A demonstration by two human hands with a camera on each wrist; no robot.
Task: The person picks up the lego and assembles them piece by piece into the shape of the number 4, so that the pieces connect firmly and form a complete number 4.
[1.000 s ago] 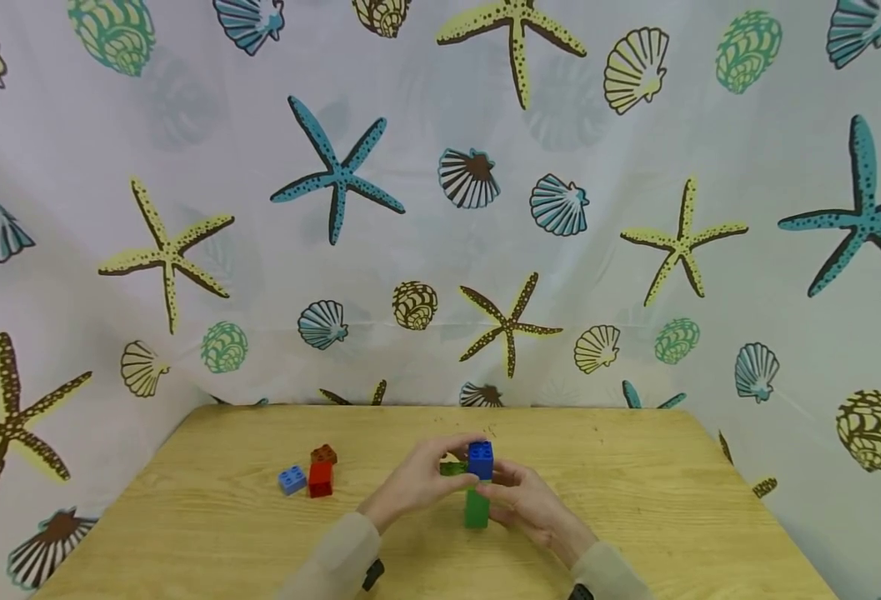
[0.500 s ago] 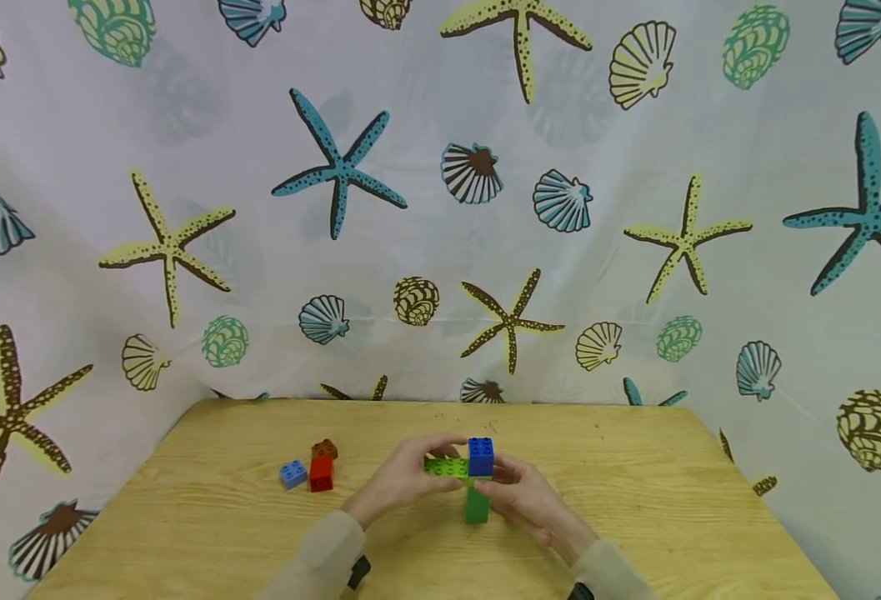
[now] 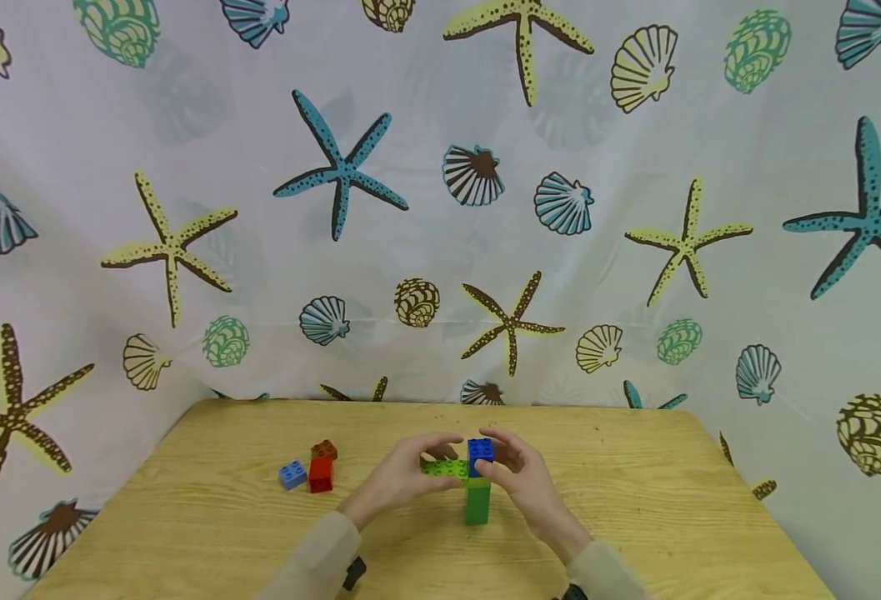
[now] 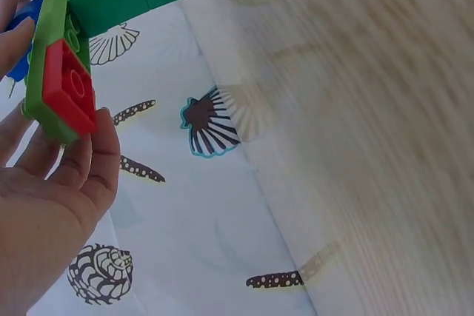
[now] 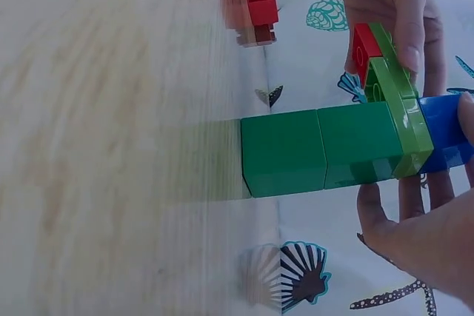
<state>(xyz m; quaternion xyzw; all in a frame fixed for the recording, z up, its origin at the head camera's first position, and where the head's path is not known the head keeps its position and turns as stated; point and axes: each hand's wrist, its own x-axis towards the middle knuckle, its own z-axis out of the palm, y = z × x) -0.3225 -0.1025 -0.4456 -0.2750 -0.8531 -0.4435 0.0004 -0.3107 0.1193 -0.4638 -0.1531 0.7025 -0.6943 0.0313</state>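
Note:
Two dark green toy bricks (image 3: 478,504) stand stacked upright on the table. Across their top lies a long lime green brick (image 3: 443,468), jutting out leftward. A blue brick (image 3: 479,451) sits on its right end, above the tower. Under the jutting end a small red brick (image 4: 68,88) shows in the left wrist view. My left hand (image 3: 401,472) holds that lime end, thumb in front and fingers behind. With thumb and fingers, my right hand (image 3: 532,482) pinches the blue brick from the right; in the right wrist view its lower fingers lie along the tower's side.
To the left on the wooden table (image 3: 635,492) lie a red brick (image 3: 321,476), a light blue brick (image 3: 292,475) and a brownish-orange brick (image 3: 324,450), close together. Behind the table hangs a cloth (image 3: 425,242) printed with shells and starfish.
My left hand has slid leftward from the blue brick along the lime brick, uncovering its studs. My right hand has risen from beside the tower's upper part to the blue brick.

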